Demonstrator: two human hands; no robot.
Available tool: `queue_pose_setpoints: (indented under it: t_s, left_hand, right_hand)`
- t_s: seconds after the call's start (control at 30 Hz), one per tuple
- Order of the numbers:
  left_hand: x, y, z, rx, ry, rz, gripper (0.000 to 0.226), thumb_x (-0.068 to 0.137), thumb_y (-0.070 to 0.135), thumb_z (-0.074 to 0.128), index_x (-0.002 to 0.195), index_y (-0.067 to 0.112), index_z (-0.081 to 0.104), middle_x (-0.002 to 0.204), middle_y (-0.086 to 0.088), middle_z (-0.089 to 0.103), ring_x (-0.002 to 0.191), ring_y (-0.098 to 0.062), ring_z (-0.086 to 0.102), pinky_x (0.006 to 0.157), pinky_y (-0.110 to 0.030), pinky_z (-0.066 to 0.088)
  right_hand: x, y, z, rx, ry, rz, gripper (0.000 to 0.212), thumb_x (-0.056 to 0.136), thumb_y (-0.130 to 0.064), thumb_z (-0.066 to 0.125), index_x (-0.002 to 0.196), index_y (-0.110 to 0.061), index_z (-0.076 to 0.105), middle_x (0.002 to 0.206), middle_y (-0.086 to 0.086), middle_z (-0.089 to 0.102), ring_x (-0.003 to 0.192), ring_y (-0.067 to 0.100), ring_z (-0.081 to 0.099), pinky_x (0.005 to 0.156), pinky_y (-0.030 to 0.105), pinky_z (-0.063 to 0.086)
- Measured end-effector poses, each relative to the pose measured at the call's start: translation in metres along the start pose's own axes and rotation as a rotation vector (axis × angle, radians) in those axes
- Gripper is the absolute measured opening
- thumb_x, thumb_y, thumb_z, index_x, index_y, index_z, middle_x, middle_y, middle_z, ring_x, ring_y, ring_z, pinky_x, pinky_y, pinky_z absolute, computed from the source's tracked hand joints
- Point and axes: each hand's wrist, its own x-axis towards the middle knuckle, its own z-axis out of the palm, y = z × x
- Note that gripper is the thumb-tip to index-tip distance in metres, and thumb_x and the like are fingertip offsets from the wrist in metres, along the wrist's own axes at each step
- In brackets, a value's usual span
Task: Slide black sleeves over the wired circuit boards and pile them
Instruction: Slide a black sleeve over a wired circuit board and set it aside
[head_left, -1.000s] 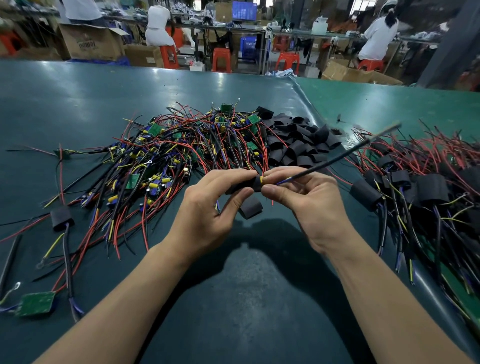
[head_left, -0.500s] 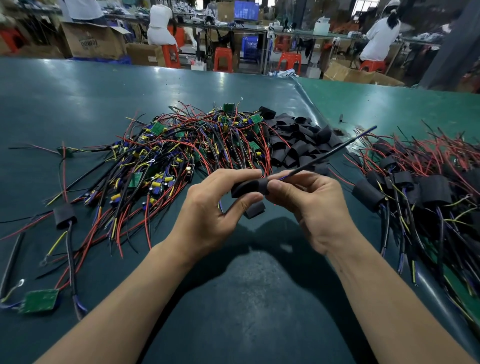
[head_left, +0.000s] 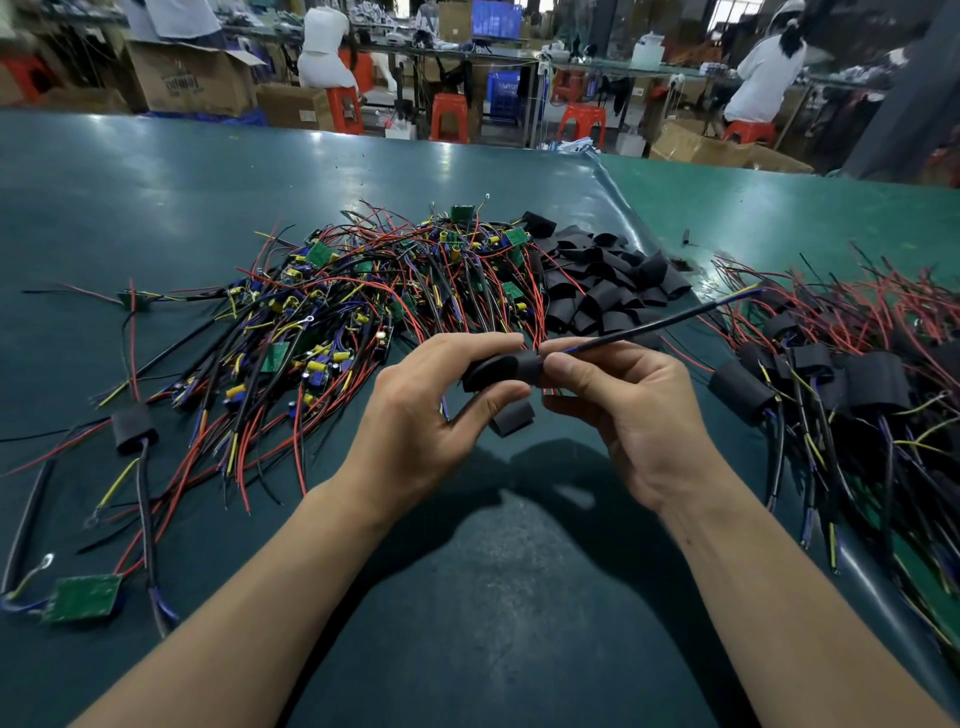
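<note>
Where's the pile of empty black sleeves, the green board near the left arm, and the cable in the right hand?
Sleeves (head_left: 608, 283), head view, middle of the pile.
Board (head_left: 83, 597), head view, its green face.
Cable (head_left: 654, 326), head view, mid-length of its black jacket.

Your left hand (head_left: 415, 415) & right hand (head_left: 623, 415) are both bare, no gloves, rings or tape on either. Both forearms are bare too, w/ no sleeve, cuff, watch or wristband in view from the wrists to the frame's bottom edge. Nails on your right thumb & index are short & plain, and there's a small dark mark on your right forearm just below the wrist.
</note>
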Motion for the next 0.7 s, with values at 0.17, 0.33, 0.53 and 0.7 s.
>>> queue_pose_setpoints:
  t_s: [0.17,0.33,0.53,0.7]
  left_hand:
    - [-0.002,0.002,0.002,-0.026,-0.02,0.062,0.034,0.083,0.011,0.079,0.114,0.002,0.068,0.113,-0.004,0.071,0.105,-0.016,0.068,0.09,-0.036,0.055]
    - [0.001,0.0,0.0,0.08,0.031,0.08,0.046,0.08,0.023,0.082,0.116,0.001,0.065,0.122,-0.008,0.065,0.115,-0.023,0.061,0.101,-0.034,0.046]
    - [-0.001,-0.004,0.003,0.181,0.105,0.018,0.019,0.088,0.015,0.072,0.103,0.004,0.07,0.098,-0.004,0.07,0.094,-0.024,0.063,0.088,-0.031,0.048]
    - [-0.007,-0.012,0.006,0.227,-0.281,-0.164,0.03,0.088,0.028,0.073,0.113,0.012,0.071,0.118,0.0,0.068,0.115,-0.018,0.056,0.103,-0.039,0.044]
  right_hand:
    - [-0.004,0.002,0.003,0.022,-0.197,0.165,0.034,0.074,-0.029,0.07,0.102,-0.011,0.067,0.083,0.01,0.071,0.062,0.017,0.066,0.054,0.028,0.055]
    - [-0.002,0.002,0.006,-0.03,0.007,0.028,0.017,0.08,-0.018,0.067,0.092,-0.006,0.066,0.066,0.007,0.069,0.053,0.014,0.064,0.049,0.024,0.054]
    - [0.013,-0.021,-0.035,0.21,0.712,-0.332,0.012,0.091,-0.007,0.068,0.084,-0.01,0.058,0.065,0.001,0.067,0.053,0.013,0.063,0.058,0.026,0.056]
    - [0.014,-0.023,-0.06,0.71,0.826,-0.103,0.017,0.097,-0.012,0.061,0.082,-0.004,0.057,0.064,0.005,0.069,0.062,0.015,0.07,0.06,0.019,0.056]
